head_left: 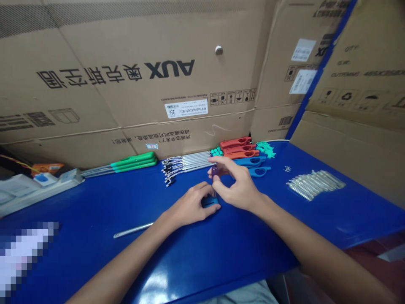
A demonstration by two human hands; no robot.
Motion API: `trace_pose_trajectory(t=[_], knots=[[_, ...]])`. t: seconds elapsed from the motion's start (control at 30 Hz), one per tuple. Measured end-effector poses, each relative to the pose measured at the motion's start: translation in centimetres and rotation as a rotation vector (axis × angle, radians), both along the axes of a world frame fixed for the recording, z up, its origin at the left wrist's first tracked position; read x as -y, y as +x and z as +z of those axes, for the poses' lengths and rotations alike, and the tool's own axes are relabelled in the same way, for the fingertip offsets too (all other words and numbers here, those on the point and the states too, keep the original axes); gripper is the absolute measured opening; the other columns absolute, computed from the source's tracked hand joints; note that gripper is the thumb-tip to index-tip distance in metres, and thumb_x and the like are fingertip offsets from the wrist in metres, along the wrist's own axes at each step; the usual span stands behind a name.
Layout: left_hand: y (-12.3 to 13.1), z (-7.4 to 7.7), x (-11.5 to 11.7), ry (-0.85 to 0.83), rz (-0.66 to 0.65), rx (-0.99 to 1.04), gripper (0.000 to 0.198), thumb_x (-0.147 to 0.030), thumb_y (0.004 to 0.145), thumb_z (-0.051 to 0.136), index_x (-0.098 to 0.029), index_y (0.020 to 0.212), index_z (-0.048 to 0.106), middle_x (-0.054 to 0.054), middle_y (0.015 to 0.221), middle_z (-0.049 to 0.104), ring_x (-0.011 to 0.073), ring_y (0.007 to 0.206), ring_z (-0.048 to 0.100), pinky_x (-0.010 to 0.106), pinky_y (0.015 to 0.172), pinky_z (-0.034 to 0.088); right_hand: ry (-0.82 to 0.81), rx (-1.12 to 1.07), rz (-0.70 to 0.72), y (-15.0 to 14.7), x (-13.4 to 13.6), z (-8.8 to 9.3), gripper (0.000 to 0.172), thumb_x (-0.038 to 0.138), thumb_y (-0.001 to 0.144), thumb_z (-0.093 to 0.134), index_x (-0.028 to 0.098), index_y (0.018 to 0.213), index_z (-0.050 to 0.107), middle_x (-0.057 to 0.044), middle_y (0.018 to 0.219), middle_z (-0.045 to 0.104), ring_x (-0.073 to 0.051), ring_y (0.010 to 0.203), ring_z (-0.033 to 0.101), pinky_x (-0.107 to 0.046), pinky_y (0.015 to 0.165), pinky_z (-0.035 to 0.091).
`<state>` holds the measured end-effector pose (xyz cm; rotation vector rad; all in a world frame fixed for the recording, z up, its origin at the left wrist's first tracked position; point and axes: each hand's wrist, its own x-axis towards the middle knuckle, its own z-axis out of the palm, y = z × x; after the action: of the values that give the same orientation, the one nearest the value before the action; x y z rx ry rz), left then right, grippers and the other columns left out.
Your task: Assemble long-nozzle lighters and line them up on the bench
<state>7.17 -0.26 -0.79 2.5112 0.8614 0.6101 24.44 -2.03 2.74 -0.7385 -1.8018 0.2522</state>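
Observation:
My left hand is closed around a blue plastic part, holding it down against the table. Much of that part is hidden by the fingers. Just above it, the fingers of my right hand pinch the purple handle of a screwdriver. The screwdriver stands upright, its lower end at the blue part; whether the tip touches a screw cannot be made out. A flat metal strip lies by my left forearm, partly covered by it.
Along the back lie green-handled tools, metal rods with wires, red handles, blue handles and turquoise pieces. Clear-wrapped metal parts lie right. A power strip is left. Cardboard walls the blue table.

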Motion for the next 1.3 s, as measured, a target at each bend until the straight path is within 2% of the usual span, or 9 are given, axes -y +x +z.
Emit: trace_pose_trajectory(t=[0.27,0.4,0.47,0.67,0.83,0.93,1.07,1.2,1.3], knots=[[0.07,-0.15,-0.03,0.0,0.025,0.008,0.017,-0.03,0.081,0.066,-0.018,0.09,0.058,0.005,0.094,0.064,0.0201,0.081,0.061,0.032,0.075,0.05,0.07,0.097,-0.036,-0.07,-0.08,0.16,0.023,0.016,0.084,0.061,0.021,0.106,0.064,-0.005,0.093,0.063,-0.016,0.079,0.061,-0.033,0.073,0.055],[-0.02,-0.03,-0.05,-0.01,0.01,0.006,0.02,-0.031,0.082,0.066,-0.018,0.095,0.059,0.005,0.097,0.065,0.0206,0.085,0.061,0.033,0.078,0.05,-0.008,0.003,0.021,-0.11,0.06,-0.08,0.042,0.007,0.079,0.056,0.02,0.12,0.055,-0.003,0.092,0.067,-0.015,0.078,0.065,-0.03,0.075,0.055],[-0.01,0.01,-0.03,-0.011,0.012,0.005,0.019,-0.031,0.082,0.066,-0.018,0.093,0.059,0.005,0.095,0.064,0.021,0.085,0.062,0.034,0.079,0.05,-0.025,-0.001,0.034,-0.09,0.17,-0.05,0.044,0.004,0.075,0.054,0.018,0.116,0.056,-0.002,0.089,0.067,-0.015,0.078,0.065,-0.029,0.075,0.055],[0.14,-0.07,0.08,-0.011,0.055,-0.004,0.017,-0.031,0.081,0.065,-0.017,0.088,0.058,0.004,0.088,0.064,0.0204,0.077,0.061,0.032,0.07,0.05,0.06,0.106,-0.03,-0.11,-0.03,0.08,0.023,0.018,0.082,0.064,0.016,0.105,0.063,-0.005,0.089,0.063,-0.016,0.078,0.061,-0.032,0.077,0.054],[0.09,0.08,0.05,-0.015,0.016,0.009,0.02,-0.03,0.081,0.066,-0.018,0.095,0.058,0.005,0.095,0.064,0.021,0.084,0.062,0.034,0.078,0.05,-0.022,0.003,0.021,-0.07,0.06,-0.25,0.045,0.009,0.08,0.056,0.019,0.123,0.054,-0.002,0.091,0.068,-0.014,0.077,0.066,-0.029,0.074,0.056],[0.07,0.12,0.07,-0.019,0.023,0.008,0.017,-0.03,0.081,0.064,-0.018,0.091,0.058,0.005,0.091,0.064,0.0206,0.081,0.061,0.034,0.076,0.05,-0.003,0.043,0.022,-0.03,0.24,-0.07,0.041,0.006,0.076,0.054,0.019,0.114,0.058,-0.002,0.089,0.067,-0.015,0.078,0.065,-0.03,0.075,0.056],[0.12,0.09,0.1,-0.041,0.051,0.005,0.017,-0.031,0.081,0.064,-0.017,0.088,0.058,0.004,0.088,0.064,0.0204,0.077,0.061,0.033,0.071,0.05,0.064,0.119,-0.038,-0.02,0.06,0.05,0.027,0.017,0.082,0.062,0.02,0.109,0.062,-0.004,0.088,0.062,-0.016,0.079,0.061,-0.034,0.076,0.054],[0.13,0.17,0.07,-0.051,0.027,0.011,0.018,-0.03,0.081,0.065,-0.018,0.093,0.059,0.005,0.095,0.065,0.0201,0.081,0.061,0.033,0.074,0.05,0.028,0.062,-0.013,-0.04,-0.11,-0.21,0.041,0.011,0.083,0.058,0.019,0.123,0.055,-0.003,0.09,0.064,-0.014,0.077,0.063,-0.03,0.075,0.055],[0.12,0.18,0.03,-0.045,0.02,0.003,0.018,-0.029,0.081,0.064,-0.018,0.093,0.057,0.005,0.093,0.064,0.0196,0.08,0.06,0.033,0.075,0.05,0.006,0.033,0.019,-0.05,0.08,-0.12,0.045,0.004,0.077,0.053,0.017,0.121,0.055,-0.003,0.092,0.067,-0.014,0.078,0.064,-0.029,0.076,0.055]])
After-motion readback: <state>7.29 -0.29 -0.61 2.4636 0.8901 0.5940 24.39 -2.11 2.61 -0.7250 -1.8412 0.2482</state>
